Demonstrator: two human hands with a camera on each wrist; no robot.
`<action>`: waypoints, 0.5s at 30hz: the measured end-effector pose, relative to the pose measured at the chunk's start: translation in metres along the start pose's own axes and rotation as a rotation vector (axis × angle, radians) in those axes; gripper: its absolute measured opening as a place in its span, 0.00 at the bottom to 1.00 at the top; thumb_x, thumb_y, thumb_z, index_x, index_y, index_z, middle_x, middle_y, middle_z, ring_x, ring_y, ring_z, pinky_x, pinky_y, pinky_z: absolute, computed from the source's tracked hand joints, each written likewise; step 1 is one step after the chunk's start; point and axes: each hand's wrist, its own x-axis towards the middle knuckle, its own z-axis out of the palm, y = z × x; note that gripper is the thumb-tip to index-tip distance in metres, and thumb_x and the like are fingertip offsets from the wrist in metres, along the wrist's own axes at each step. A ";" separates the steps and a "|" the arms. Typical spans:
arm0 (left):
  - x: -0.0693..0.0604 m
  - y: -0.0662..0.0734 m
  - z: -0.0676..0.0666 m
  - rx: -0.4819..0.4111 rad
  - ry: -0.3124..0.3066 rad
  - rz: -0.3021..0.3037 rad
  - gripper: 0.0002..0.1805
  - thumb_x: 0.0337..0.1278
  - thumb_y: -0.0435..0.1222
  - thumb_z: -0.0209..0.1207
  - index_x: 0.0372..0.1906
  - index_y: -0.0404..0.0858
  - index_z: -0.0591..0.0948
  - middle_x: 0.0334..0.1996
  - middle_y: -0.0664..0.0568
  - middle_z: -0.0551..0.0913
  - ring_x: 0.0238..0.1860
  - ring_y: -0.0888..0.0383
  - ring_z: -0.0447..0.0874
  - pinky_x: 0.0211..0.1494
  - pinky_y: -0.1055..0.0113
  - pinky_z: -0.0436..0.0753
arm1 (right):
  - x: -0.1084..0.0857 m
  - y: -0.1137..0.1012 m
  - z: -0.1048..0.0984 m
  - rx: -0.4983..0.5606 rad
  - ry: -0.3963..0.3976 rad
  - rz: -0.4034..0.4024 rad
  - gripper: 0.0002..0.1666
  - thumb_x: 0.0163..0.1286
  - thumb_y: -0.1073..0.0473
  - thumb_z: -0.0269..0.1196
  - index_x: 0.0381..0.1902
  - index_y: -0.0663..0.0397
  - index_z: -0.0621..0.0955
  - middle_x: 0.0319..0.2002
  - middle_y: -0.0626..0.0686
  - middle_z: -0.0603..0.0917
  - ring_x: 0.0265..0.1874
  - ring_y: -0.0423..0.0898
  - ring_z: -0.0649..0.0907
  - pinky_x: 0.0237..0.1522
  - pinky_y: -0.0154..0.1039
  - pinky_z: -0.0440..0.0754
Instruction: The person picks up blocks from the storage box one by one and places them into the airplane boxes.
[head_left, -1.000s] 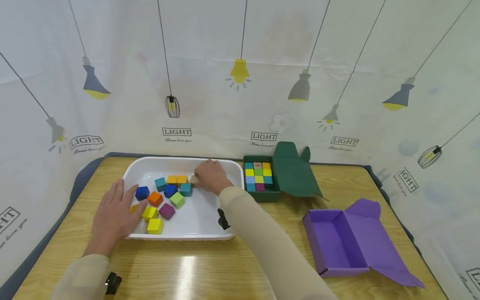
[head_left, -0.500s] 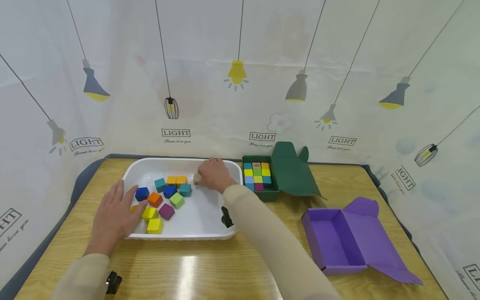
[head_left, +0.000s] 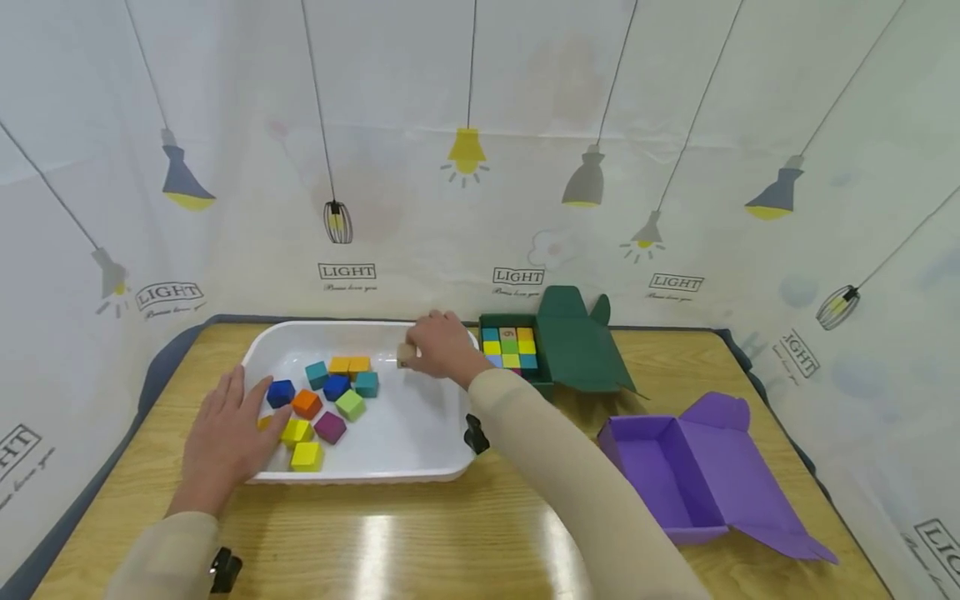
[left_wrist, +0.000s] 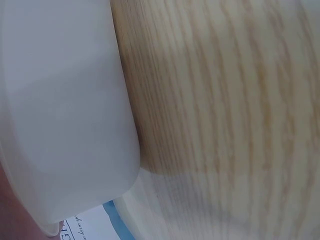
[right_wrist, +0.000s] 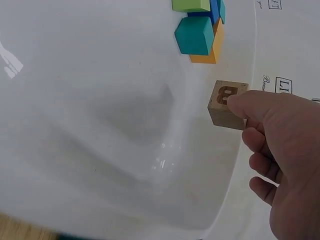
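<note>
My right hand (head_left: pixel 444 343) pinches a plain wooden cube (right_wrist: pixel 227 105) between thumb and fingers, above the back right part of the white tray (head_left: pixel 420 450). A dark letter B marks the cube's face in the right wrist view. At the tray's left rim rests my left hand (head_left: pixel 231 433), fingers spread, thumb beside the yellow cubes (head_left: pixel 297 432). Several coloured cubes lie in the tray's left half, among them a purple cube (head_left: pixel 330 427), a light green cube (head_left: pixel 350 405) and an orange-red cube (head_left: pixel 307 404). The left wrist view shows mainly the tray's outer wall (left_wrist: pixel 75 110).
Right of the tray stands a green box (head_left: pixel 542 387), lid open, with rows of coloured cubes inside. An open purple box (head_left: pixel 660 475) sits nearer on the right of the wooden table (head_left: pixel 420 542). A lamp-printed curtain (head_left: pixel 405 167) hangs behind.
My right hand has lifted the wooden cube and carried it to the right, toward the tray's right end. The left hand has stayed at the left rim. The head view has shifted slightly.
</note>
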 end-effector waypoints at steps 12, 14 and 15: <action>-0.001 -0.002 0.000 0.004 0.002 0.002 0.40 0.68 0.58 0.45 0.72 0.33 0.60 0.75 0.27 0.43 0.76 0.31 0.40 0.75 0.33 0.47 | -0.020 0.047 -0.020 -0.053 0.046 -0.021 0.19 0.68 0.41 0.60 0.52 0.41 0.83 0.45 0.44 0.83 0.47 0.45 0.75 0.54 0.44 0.75; -0.001 -0.001 0.000 0.004 -0.005 0.005 0.40 0.68 0.58 0.45 0.72 0.33 0.60 0.75 0.27 0.43 0.75 0.31 0.40 0.75 0.33 0.46 | -0.026 0.057 -0.025 -0.053 0.050 -0.024 0.19 0.69 0.42 0.60 0.51 0.41 0.83 0.43 0.44 0.82 0.45 0.45 0.75 0.53 0.44 0.75; -0.001 0.000 -0.001 0.006 -0.007 0.007 0.40 0.68 0.59 0.45 0.72 0.33 0.60 0.75 0.27 0.43 0.75 0.30 0.40 0.75 0.33 0.46 | -0.028 0.063 -0.028 -0.043 0.051 -0.025 0.18 0.69 0.42 0.60 0.50 0.41 0.83 0.42 0.45 0.82 0.44 0.45 0.75 0.53 0.44 0.75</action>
